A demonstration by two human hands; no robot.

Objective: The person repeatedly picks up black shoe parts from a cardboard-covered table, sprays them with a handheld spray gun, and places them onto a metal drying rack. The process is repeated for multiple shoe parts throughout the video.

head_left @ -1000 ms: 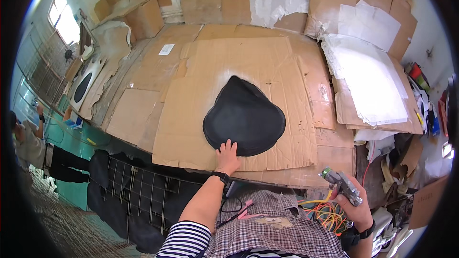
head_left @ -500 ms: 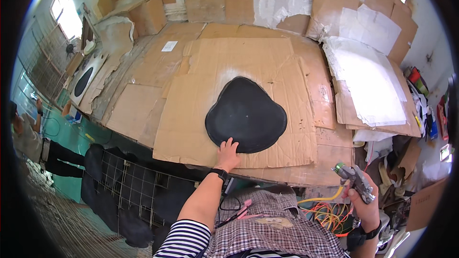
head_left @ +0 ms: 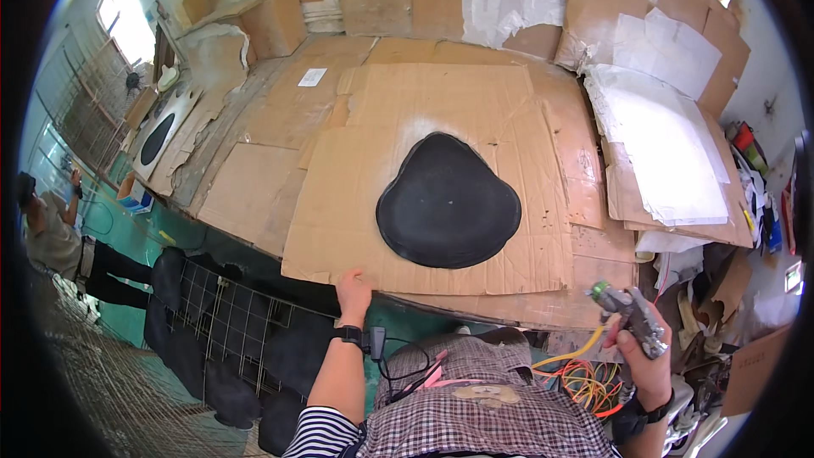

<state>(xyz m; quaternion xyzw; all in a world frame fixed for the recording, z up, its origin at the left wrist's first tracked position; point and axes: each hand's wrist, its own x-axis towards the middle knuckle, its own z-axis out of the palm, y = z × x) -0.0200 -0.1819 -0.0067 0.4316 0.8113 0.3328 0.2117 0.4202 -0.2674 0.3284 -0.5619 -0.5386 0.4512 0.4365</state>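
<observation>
A black, rounded three-lobed pad (head_left: 449, 203) lies flat on a brown cardboard sheet (head_left: 339, 203) on the bench in front of me. My left hand (head_left: 354, 297) is at the front edge of that sheet, left of the pad, fingers curled over the edge and closed on it. A watch strap circles that wrist. On the right, clear of the bench edge, my right hand (head_left: 649, 365) grips a metal spray gun (head_left: 632, 318) with a green tip pointing up and left. A yellow hose (head_left: 572, 356) runs by it.
Cardboard covers the bench and its back wall. White paper-covered cardboard (head_left: 666, 153) sits at right. Below left, a wire rack (head_left: 229, 305) carries several black pads. Tangled coloured hoses (head_left: 585, 386) lie by my apron. Another person (head_left: 64, 237) stands far left.
My left hand has left the pad's lower edge and moved left and down to the cardboard's front edge. My right hand keeps the spray gun in about the same place.
</observation>
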